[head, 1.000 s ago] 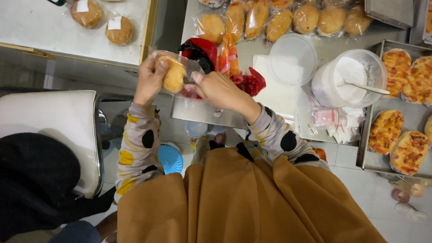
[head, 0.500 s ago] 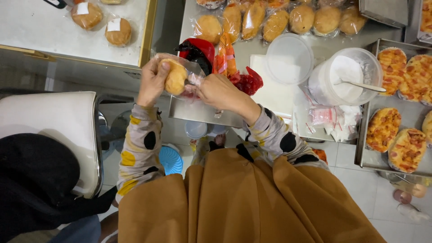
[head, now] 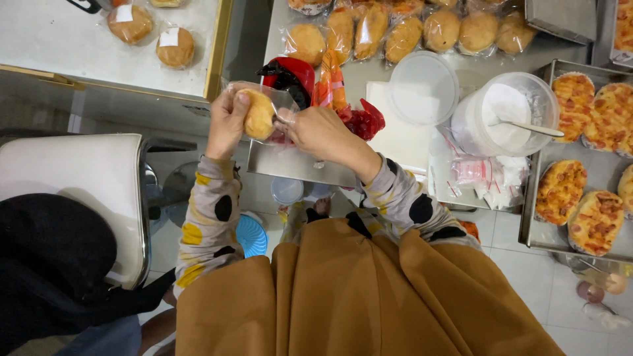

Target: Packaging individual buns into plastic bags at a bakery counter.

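Head camera looks straight down on a person in a brown garment with spotted sleeves, working at the edge of a steel table (head: 310,168). The left hand (head: 227,122) is curled around a golden round bun (head: 258,115), its fingers closed on the bun's left side and the thumb lying over the top. The bun sits inside a clear plastic bag (head: 280,99), whose open film stands up around it. The right hand (head: 320,132) meets it from the other side, thumb and forefinger pinched together on the bag's edge just beside the bun. Both hands are held above the near edge of the table, close to the body.

Just behind the hands stands a red and black tool (head: 287,76), its kind unclear, with a bundle of orange and red wrappers (head: 330,89) beside it. Farther back, a row of bagged buns (head: 402,29) lies along the table. To the right are a round white lid (head: 423,89) and a clear tub of white powder (head: 504,115) with a spoon (head: 527,126) resting in it. Small clear packets (head: 491,175) lie in front of the tub. At the far right, a metal tray (head: 531,217) holds small topped pizzas (head: 560,191). On a separate pale counter (head: 66,46) to the upper left lie two more bagged buns (head: 153,36) with white labels. A white stool (head: 72,198) stands at the left.
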